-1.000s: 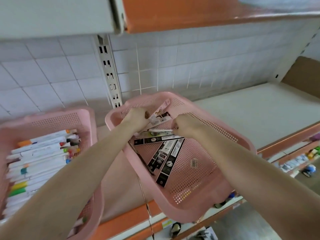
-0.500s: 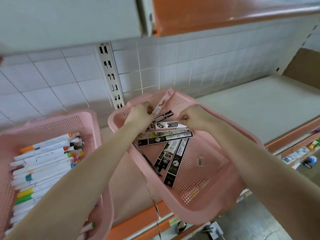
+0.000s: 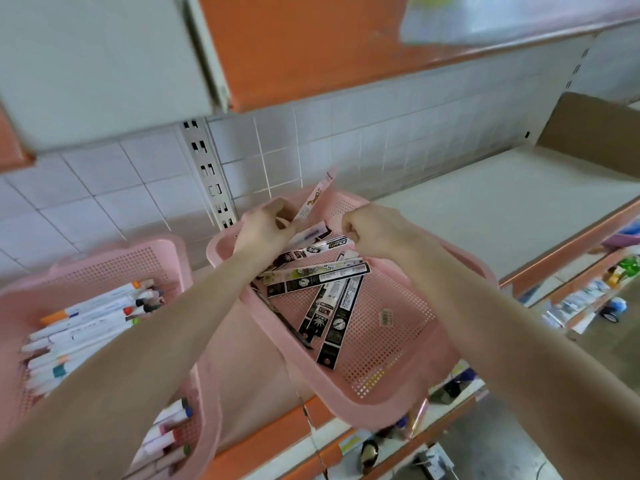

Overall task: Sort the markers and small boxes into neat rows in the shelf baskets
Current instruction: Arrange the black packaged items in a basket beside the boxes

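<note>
The grip of the left hand (image 3: 266,226) is closed around the bottom end of a long pale box (image 3: 316,199). The box sticks up and leans toward the back wall. The right hand (image 3: 374,230) has curled fingers right at the end of a black box (image 3: 323,245) on top of the pile. I cannot tell if its grip really holds that box or only touches it.

The other small boxes (image 3: 318,278) lie in a messy pile in the right basket (image 3: 398,386). Some lie across the basket and some point toward the person, so they are not in a row yet. The markers (image 3: 86,317) lie side by side in the left basket (image 3: 104,251), just beside the right one, and they already look fairly tidy.

A few things could go wrong. The right basket sits crooked on the shelf (image 3: 502,209), and its near corner seems to hang over the front edge. If the hands push down or pull on that side, the basket could tip and the boxes could slide out. The pale box is held only at one end, so it could slip or bend. The boxes are thin and lie on top of each other, so lifting one could drag the others along and make the pile messier.
</note>
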Demonstrator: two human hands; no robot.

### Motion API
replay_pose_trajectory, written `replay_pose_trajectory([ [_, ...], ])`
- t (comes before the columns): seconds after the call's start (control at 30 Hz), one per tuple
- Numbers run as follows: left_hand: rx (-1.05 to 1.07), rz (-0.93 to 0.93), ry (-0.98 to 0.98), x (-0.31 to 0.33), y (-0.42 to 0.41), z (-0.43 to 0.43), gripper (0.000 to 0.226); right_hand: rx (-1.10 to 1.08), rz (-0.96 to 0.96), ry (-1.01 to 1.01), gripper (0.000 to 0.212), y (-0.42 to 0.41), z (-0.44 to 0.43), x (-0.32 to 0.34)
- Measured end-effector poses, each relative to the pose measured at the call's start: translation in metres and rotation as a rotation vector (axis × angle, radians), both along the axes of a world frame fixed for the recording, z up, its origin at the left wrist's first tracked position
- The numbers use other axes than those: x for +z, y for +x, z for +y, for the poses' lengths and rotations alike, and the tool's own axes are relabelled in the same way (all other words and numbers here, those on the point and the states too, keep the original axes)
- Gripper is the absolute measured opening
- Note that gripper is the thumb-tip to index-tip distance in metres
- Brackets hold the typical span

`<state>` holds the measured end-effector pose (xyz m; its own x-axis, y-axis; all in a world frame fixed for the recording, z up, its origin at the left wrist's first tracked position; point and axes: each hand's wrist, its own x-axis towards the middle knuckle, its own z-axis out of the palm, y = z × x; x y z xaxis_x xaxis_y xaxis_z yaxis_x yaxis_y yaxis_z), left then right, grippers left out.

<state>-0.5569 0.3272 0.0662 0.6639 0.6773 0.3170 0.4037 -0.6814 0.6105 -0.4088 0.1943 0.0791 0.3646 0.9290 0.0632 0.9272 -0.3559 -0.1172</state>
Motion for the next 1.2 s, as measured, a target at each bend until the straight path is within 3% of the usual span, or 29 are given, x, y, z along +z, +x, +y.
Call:
replay_pose_trajectory([
  [0.23,0.098,-0.18,0.075,0.04,-0.024,-0.033,0.012,0.017,-0.006,0.087,0.032,-0.016,-0.001,0.023],
  [0.37,0.205,-0.225,0.118,0.044,-0.055,-0.058,0.007,0.066,0.027,0.114,0.025,-0.027,0.007,0.039],
  [0.63,0.461,-0.282,0.095,0.033,-0.143,-0.074,0.009,0.317,0.258,0.236,0.022,-0.085,0.031,0.056],
  [0.8,0.648,-0.348,0.077,0.035,-0.224,-0.079,0.022,0.453,0.265,0.247,0.021,-0.159,0.056,0.053],
  [1.2,1.089,-0.333,0.143,0.042,-0.49,-0.118,0.025,0.855,0.36,0.159,0.022,-0.42,0.094,0.063],
])
